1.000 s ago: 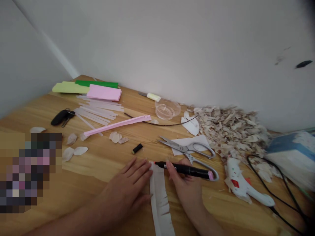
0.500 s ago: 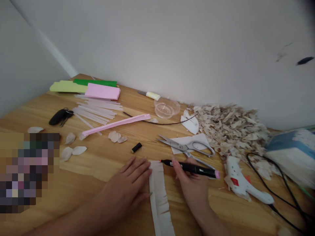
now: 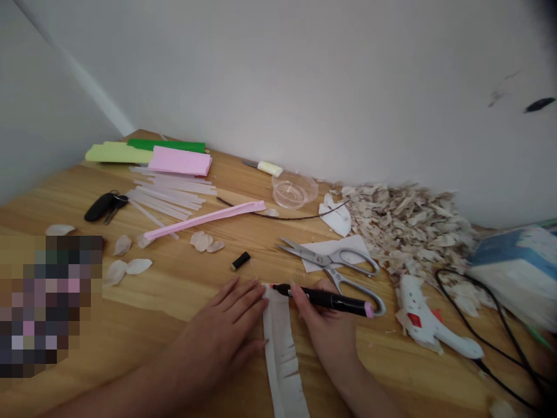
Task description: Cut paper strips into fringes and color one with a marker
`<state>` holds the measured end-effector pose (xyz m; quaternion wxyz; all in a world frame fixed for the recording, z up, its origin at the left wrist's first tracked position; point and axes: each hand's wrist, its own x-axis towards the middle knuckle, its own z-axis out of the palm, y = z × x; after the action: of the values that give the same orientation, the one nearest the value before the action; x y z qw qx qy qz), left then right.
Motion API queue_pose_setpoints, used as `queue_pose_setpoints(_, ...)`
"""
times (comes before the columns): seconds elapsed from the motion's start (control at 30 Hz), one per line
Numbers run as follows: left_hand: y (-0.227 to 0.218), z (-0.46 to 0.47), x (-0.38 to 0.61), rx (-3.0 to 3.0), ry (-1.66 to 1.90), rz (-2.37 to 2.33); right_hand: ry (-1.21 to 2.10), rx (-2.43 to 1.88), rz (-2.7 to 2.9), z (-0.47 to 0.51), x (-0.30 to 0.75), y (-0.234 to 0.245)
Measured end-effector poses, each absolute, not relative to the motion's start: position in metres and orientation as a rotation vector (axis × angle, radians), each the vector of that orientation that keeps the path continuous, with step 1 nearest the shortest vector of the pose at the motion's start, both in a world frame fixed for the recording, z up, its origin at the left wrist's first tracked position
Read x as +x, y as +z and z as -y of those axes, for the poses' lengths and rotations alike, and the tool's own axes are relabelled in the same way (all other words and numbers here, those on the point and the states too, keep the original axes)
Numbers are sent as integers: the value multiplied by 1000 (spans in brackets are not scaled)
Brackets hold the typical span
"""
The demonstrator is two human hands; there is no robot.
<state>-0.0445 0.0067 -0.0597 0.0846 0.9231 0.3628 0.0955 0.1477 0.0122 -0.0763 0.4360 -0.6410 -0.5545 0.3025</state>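
**Right hand (image 3: 326, 331) clenches a black marker (image 3: 324, 299) above a paper strip**
The marker's tip sits at the top of the white fringed paper strip (image 3: 281, 354) on the wooden counter (image 3: 139, 307). The left hand (image 3: 221, 328) lies open, grip released, fingertips at the strip's edge; steel scissors (image 3: 335, 264) lie just beyond.

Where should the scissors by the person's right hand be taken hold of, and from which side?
Best taken by the scissors upper finger loop, coming from the right and above. The blades point left and the loops right. The lower loop sits against the marker held in the right hand, while the upper loop lies free.
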Motion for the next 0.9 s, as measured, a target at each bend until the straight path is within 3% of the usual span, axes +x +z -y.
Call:
queue_pose_setpoints(0.4, -63, -6, -45, 2713, 335, -1093, 526, -1652, 1380, -14, 164, -58)
queue_pose_setpoints(0.9, -62, -8, -44, 2742, 314, -1083, 607, -1662, 1476, -12, 158, -70)
